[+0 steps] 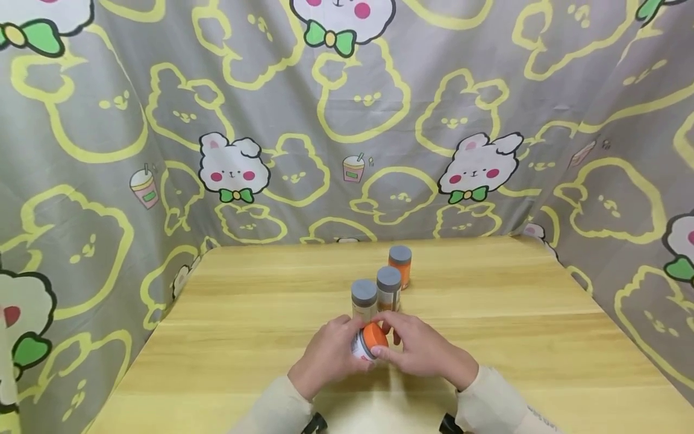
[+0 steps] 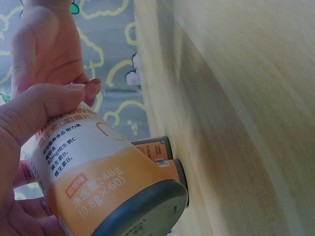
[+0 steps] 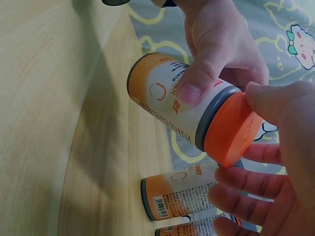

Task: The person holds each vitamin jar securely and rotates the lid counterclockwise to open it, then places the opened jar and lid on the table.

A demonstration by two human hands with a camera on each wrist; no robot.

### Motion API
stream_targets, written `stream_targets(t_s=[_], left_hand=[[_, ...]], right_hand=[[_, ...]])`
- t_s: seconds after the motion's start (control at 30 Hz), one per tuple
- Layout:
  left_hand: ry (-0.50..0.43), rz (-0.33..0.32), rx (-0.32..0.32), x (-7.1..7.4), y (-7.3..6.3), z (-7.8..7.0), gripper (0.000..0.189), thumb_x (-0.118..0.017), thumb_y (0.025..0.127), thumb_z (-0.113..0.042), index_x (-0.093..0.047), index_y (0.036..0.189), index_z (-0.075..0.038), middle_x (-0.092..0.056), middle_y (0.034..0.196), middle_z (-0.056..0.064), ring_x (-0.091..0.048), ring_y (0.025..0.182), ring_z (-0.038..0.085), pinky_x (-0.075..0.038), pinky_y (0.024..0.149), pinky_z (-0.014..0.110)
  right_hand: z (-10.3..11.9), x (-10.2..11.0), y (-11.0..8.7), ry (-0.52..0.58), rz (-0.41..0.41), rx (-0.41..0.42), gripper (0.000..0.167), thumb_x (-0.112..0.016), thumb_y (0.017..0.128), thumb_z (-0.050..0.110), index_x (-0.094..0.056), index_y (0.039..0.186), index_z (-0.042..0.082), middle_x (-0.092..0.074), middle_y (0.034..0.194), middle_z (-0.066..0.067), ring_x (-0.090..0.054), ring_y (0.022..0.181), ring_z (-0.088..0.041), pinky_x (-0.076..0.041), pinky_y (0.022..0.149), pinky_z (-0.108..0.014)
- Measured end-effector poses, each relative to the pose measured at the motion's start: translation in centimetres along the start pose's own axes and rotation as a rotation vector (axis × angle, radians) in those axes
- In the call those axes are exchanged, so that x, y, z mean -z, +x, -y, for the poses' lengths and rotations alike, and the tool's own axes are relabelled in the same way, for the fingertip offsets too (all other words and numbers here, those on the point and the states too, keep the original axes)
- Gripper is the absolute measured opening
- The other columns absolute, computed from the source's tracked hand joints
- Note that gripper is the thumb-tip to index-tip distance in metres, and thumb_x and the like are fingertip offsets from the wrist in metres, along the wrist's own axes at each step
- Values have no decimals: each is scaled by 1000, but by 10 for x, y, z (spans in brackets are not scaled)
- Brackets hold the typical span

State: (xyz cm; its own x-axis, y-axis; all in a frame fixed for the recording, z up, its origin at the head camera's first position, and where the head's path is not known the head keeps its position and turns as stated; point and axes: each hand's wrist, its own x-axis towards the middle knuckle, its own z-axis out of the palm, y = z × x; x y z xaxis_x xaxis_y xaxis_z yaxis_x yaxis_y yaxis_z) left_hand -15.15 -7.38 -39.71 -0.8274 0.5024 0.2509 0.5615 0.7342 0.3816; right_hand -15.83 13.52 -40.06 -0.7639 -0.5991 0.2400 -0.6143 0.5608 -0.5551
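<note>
The left hand [image 1: 336,349] has its fingers wrapped about a cylindrical bottle with a white-and-orange printed label [image 3: 160,93], thumb lying along the label and the other fingers round the far side. Between the two sets of fingers the bottle leans with its top toward the right hand, and beyond the left fingers its dark grey base [image 2: 147,211] shows its underside. Around its neck, just past the left thumb, runs a dark grey collar [image 3: 216,115].

The right hand [image 1: 420,349] has its fingers narrowed on a bright orange round lid [image 3: 231,130] at the bottle's top: the thumb rests on one side and a fingertip touches the opposite edge, while the lower fingers are loosely bent away from it. Whether the lid is seated or loose under those fingers I cannot tell.

Just beyond the left fingertips stands a grey-lidded bottle with a pale upper label [image 1: 364,306]; beside it, just past the right fingertips, is a second upright grey-lidded bottle [image 1: 388,295], and farther from the fingers a third, orange-sided one with a grey lid [image 1: 400,271]. Beneath both hands spreads a yellowish wood-grain tabletop [image 1: 260,301]
</note>
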Motion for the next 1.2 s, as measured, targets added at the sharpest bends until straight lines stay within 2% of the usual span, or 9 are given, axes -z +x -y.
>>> stream_targets(t_s=[0.13,0.33,0.53,0.67,0.93,1.03,1.1,1.2], left_hand=[[4,-16,12,-3,1,1,54,-87,64,-30,-62,108,-10,-58,85,0,-51,67,10,-44,56,22],[-5,27,20,-7,-6,-1,55,-87,65,-32,-62,108,-11,-58,84,0,-51,66,9,-44,56,20],[16,-7,11,-7,-5,1,55,-87,64,-32,-63,109,-10,-58,84,0,-51,66,9,-44,56,20],[8,-2,9,-5,-3,1,54,-87,64,-32,-63,107,-10,-58,83,0,-51,66,8,-44,56,20],[-1,11,14,-4,-3,0,54,-87,64,-31,-63,106,-10,-58,83,-1,-51,67,8,-44,57,20],[-1,10,15,-3,-3,0,53,-87,64,-31,-62,105,-10,-58,83,-1,-51,66,8,-44,57,20],[-3,7,13,-2,-3,0,53,-87,64,-32,-63,105,-10,-58,82,-1,-51,66,8,-44,56,20],[-11,6,8,-2,-3,-2,52,-87,64,-33,-63,103,-10,-57,82,-2,-51,66,7,-43,55,19]], right_hand=[[-1,-1,0,1,-25,-6,46,-65,91,44,-56,123,13,-56,93,6,-57,78,-17,-46,64,-27],[-2,-6,-6,20,25,-6,46,-65,91,43,-56,123,11,-56,92,6,-56,77,-16,-46,63,-25],[-1,-6,-4,20,-1,-3,45,-65,91,42,-55,124,14,-55,92,7,-57,78,-17,-46,64,-25],[-2,-5,-2,27,8,2,44,-64,92,42,-55,124,14,-56,92,8,-57,79,-17,-46,64,-25],[-4,-5,-4,34,12,85,45,-64,93,35,-53,129,9,-57,105,6,-55,82,-14,-49,67,-29],[-4,-4,-4,30,13,91,47,-64,93,35,-51,130,10,-56,109,5,-55,83,-16,-48,69,-30],[-3,-4,-4,25,14,71,48,-64,93,38,-51,130,10,-57,105,5,-55,82,-16,-47,68,-28],[-4,-4,-3,25,21,38,45,-61,94,41,-53,126,10,-57,90,8,-55,73,-12,-45,62,-25]])
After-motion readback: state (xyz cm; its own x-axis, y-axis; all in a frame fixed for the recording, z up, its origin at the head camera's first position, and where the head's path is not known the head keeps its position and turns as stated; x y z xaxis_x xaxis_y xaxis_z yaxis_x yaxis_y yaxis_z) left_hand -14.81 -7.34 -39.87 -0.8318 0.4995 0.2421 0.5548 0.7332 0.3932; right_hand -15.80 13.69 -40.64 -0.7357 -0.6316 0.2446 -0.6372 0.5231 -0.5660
